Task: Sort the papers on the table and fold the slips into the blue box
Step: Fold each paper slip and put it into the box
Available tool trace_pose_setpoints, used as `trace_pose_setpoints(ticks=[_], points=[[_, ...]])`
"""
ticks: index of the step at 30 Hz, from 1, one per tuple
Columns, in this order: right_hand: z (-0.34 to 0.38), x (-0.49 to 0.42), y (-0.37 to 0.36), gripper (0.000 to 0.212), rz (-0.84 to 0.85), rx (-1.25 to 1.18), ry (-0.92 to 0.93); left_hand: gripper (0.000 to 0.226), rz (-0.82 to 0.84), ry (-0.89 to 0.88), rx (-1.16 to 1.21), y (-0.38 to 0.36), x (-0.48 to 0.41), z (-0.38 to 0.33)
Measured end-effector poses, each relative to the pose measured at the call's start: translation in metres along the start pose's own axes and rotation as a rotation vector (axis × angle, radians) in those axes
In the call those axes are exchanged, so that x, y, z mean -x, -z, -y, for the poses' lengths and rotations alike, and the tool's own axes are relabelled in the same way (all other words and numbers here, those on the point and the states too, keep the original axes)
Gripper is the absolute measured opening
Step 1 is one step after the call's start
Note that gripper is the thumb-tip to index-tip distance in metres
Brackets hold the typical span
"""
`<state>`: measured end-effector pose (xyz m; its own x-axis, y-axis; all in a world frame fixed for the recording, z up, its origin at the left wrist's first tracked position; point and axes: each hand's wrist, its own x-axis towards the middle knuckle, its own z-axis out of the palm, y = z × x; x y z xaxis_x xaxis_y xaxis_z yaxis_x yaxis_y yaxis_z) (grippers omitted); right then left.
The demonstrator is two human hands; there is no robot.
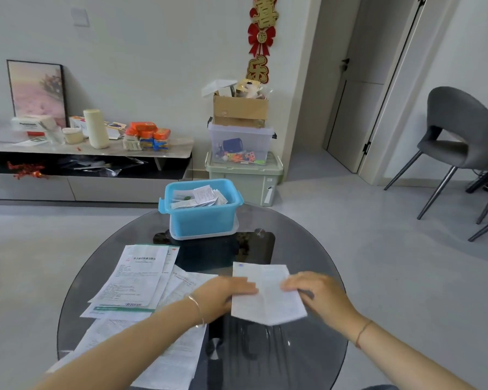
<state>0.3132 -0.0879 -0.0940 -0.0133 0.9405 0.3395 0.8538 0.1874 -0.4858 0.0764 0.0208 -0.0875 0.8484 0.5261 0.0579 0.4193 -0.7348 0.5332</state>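
Note:
A white printed slip (pixel 266 294) with fold creases is held over the round dark glass table (pixel 307 358). My left hand (pixel 223 294) grips its left edge, thumb under the paper. My right hand (pixel 319 294) pinches its right edge. The blue box (pixel 202 220) stands at the table's far side on a clear lid, with several folded slips (pixel 200 197) inside. A stack of larger printed papers (pixel 135 282) lies on the table's left half, partly under my left forearm.
Beyond the table stand stacked storage bins (pixel 244 164) with a cardboard box on top. A low cabinet (pixel 88 164) with clutter runs along the left wall. A grey chair (pixel 457 142) stands at the right. Grey floor surrounds the table.

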Motion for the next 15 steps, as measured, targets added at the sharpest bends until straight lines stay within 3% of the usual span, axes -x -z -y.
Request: trace_pose_setpoints(ticks=[4,9,12,15], points=[[-0.008,0.014,-0.01,0.025,0.196,0.153,0.01,0.04,0.115,0.083,-0.109,-0.016,0.004,0.016],[-0.009,0.012,-0.011,0.032,0.274,0.184,0.049,0.036,0.066,0.147,-0.161,-0.006,0.002,0.023],[-0.006,0.008,-0.02,0.041,0.165,0.067,-0.053,0.028,0.029,0.216,-0.051,-0.006,-0.002,0.022],[0.002,0.0,-0.028,0.03,0.025,-0.244,-0.341,0.056,-0.014,0.301,0.029,-0.01,-0.007,0.021]])
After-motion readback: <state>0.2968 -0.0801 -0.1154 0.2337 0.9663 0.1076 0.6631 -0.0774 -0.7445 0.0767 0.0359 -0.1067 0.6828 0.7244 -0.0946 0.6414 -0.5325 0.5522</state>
